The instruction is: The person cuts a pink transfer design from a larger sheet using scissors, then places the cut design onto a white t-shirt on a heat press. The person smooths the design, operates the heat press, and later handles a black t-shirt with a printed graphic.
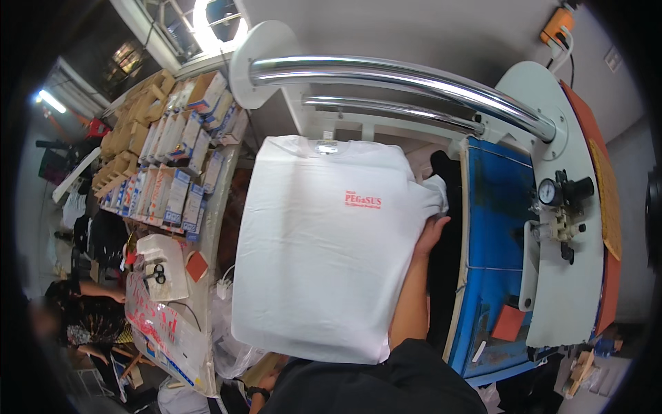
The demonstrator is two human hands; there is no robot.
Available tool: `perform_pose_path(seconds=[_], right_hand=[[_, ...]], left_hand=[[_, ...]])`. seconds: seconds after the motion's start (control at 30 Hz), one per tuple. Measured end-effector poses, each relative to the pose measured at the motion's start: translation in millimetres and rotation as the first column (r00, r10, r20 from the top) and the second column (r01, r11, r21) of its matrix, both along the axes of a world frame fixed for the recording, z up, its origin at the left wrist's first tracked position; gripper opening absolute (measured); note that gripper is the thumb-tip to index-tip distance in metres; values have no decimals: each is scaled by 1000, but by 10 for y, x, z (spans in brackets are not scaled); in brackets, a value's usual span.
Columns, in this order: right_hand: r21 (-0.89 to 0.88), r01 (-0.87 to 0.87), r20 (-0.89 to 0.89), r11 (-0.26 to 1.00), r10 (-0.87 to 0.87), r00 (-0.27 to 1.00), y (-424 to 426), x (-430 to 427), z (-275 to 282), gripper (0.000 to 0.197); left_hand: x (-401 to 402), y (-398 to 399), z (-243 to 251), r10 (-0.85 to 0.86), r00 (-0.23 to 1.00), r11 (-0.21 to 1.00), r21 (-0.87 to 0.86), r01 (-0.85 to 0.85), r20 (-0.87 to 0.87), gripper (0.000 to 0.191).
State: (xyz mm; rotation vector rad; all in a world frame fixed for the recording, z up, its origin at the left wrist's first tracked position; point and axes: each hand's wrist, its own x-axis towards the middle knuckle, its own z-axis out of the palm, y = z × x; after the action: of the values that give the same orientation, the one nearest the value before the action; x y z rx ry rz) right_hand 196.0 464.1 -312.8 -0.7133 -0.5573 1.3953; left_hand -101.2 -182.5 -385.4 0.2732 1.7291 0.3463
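Note:
A white T-shirt [315,248] is spread flat in front of me, with its neckline at the far end and small red lettering on the chest. It covers whatever supports it. My right hand [432,235] is at the shirt's right edge, touching the bunched sleeve [434,195]. Its thumb shows, but the fingers are hidden behind the fabric. Low in the view, my left hand [269,380] is partly covered by the shirt's near edge and my dark clothing. A dark wristband [257,393] circles that wrist. What the left hand touches cannot be made out.
Polished metal bars [403,75] span the machine beyond the shirt. At right are a blue panel [496,207] and a pressure gauge [548,191]. A left-hand table holds cartons [176,139], scissors [158,274] and a printed plastic sheet [160,321]. Another person [88,310] is beside it.

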Motion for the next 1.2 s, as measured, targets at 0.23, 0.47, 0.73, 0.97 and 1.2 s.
perform_pose_path(seconds=[0.23, 0.47, 0.73, 0.97, 1.2], right_hand=[[-359, 11, -219, 933, -96, 971, 207, 545, -292, 73], [-255, -45, 45, 966, 58, 997, 138, 390, -255, 85], [-287, -13, 66, 958, 34, 997, -42, 166, 174, 67], [171, 66, 979, 983, -162, -127, -632, -66, 494, 27], [328, -9, 932, 945, -325, -158, -938, -808, 872, 36]], left_hand=[[104, 327, 120, -203, 966, 976, 47, 213, -161, 45], [361, 301, 219, -124, 980, 991, 29, 130, -156, 45], [22, 298, 458, -256, 942, 951, 121, 286, -219, 49], [-482, 1282, 1383, -266, 959, 959, -135, 251, -103, 42], [205, 4365, 2163, 197, 692, 227, 719, 657, -694, 19]])
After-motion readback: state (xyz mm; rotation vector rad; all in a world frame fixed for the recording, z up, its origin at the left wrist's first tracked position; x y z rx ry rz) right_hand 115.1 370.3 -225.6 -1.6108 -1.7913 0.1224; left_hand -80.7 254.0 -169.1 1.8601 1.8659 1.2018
